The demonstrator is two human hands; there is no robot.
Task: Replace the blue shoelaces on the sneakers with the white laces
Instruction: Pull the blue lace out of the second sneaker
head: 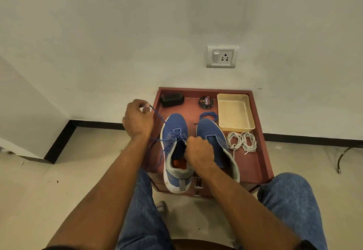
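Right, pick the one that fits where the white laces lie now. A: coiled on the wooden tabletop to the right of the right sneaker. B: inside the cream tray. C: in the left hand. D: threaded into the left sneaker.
A: the white laces lie coiled on the red-brown wooden table, right of the unlaced right sneaker and just in front of the cream tray.

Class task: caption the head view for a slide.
Left hand pulls blue lace from left sneaker; right hand steadies it.

right hand (199, 152) hides right sneaker's (213, 137) eyelets, tin (205, 102) small print unreadable
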